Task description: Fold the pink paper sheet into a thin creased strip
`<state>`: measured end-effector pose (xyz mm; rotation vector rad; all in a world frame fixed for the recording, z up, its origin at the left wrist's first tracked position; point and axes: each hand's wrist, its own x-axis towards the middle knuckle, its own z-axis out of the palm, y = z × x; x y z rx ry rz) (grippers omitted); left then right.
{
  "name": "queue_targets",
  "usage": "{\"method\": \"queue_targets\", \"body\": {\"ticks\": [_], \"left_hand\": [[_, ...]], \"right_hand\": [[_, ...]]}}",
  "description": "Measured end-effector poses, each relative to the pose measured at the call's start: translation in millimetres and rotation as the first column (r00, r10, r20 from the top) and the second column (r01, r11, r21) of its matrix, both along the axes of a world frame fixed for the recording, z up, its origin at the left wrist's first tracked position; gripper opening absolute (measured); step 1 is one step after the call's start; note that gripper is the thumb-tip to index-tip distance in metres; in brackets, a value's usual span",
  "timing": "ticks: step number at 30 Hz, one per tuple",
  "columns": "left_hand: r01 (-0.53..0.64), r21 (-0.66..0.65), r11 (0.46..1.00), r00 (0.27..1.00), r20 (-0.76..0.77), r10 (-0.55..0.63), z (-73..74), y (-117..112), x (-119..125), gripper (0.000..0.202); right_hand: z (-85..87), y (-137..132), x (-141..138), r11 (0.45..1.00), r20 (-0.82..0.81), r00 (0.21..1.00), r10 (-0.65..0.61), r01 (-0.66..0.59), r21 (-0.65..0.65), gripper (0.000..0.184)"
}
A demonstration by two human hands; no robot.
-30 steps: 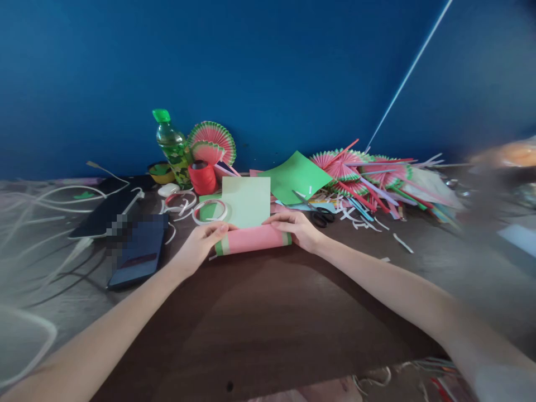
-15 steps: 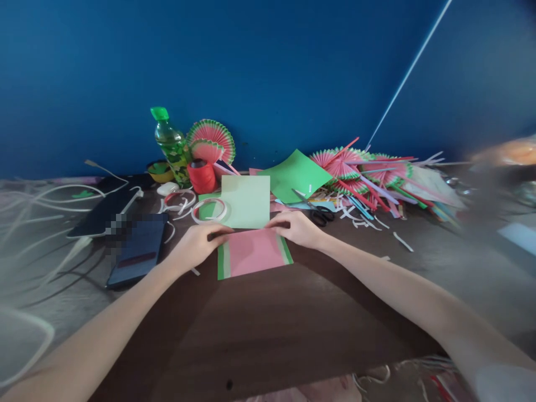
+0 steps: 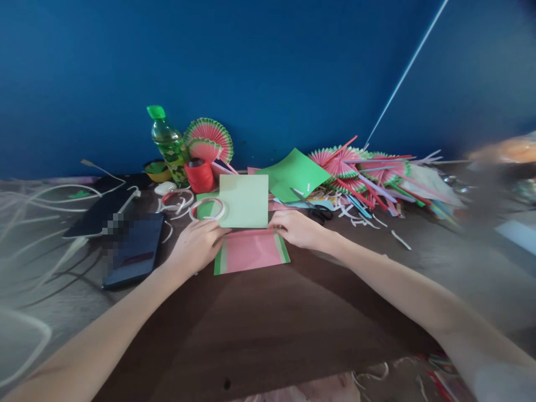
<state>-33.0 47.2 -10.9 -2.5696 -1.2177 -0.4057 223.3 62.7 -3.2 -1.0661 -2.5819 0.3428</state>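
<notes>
A pink paper sheet with green side edges (image 3: pixel 251 252) lies flat on the dark wooden table (image 3: pixel 268 324). Its far part stands folded up, showing a pale green back (image 3: pixel 245 201). My left hand (image 3: pixel 196 244) pinches the sheet at the fold's left end, fingers curled on the paper. At the fold's right end, my right hand (image 3: pixel 298 228) grips it the same way. Both hands press along the crease.
Tape rings (image 3: pixel 207 209) and a red spool (image 3: pixel 199 175) sit behind the sheet, with a green bottle (image 3: pixel 168 144) and paper fans (image 3: pixel 209 139). Scissors (image 3: pixel 316 209), green paper (image 3: pixel 295 174) and a heap of fans (image 3: pixel 368 173) lie right. A phone (image 3: pixel 134 248) and cables lie left.
The pink sheet, rolled up near my hands a second ago, has been spread flat toward me. Both hands now sit at the crease by the upright flap.
</notes>
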Motion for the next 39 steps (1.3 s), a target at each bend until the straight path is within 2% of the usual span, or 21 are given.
{"method": "queue_targets", "body": {"ticks": [6,10,14,23,27,31,35,39], "left_hand": [[0.034,0.134,0.990,0.991,-0.133,-0.016,5.0,-7.5,6.7,0.020],[0.063,0.185,0.981,0.969,-0.246,-0.016,7.9,-12.9,11.7,0.018],[0.065,0.133,0.989,0.958,-0.286,-0.024,11.3,-18.1,15.1,0.017],[-0.067,0.003,0.998,0.940,-0.336,0.064,14.6,-33.8,26.8,0.021],[-0.117,0.043,0.992,0.928,-0.352,0.125,7.4,-38.9,35.4,0.027],[-0.097,0.103,0.990,0.920,-0.370,0.129,0.0,-42.8,39.0,0.049],[-0.086,0.128,0.988,0.909,-0.395,0.130,-2.0,-44.9,42.1,0.044],[-0.065,0.158,0.985,0.933,-0.341,0.116,-1.5,-44.0,40.7,0.040]], "right_hand": [[0.1,-10.8,-7.2,0.982,0.289,0.951,-0.111,0.060,0.182,0.024],[7.4,-23.8,-16.5,0.964,0.381,0.902,-0.204,0.117,0.239,0.022],[10.0,-34.8,-26.2,0.949,0.422,0.861,-0.284,0.189,0.253,0.021],[2.7,-47.0,-36.6,0.938,0.465,0.830,-0.308,0.184,0.293,0.021],[-6.1,-53.0,-40.0,0.922,0.482,0.815,-0.323,0.155,0.356,0.019],[-15.7,-57.9,-41.2,0.876,0.485,0.800,-0.353,0.101,0.471,0.030],[-18.0,-59.0,-41.6,0.866,0.496,0.794,-0.353,0.076,0.495,0.045],[-13.6,-58.1,-41.0,0.887,0.476,0.816,-0.329,0.095,0.451,0.040]]}}
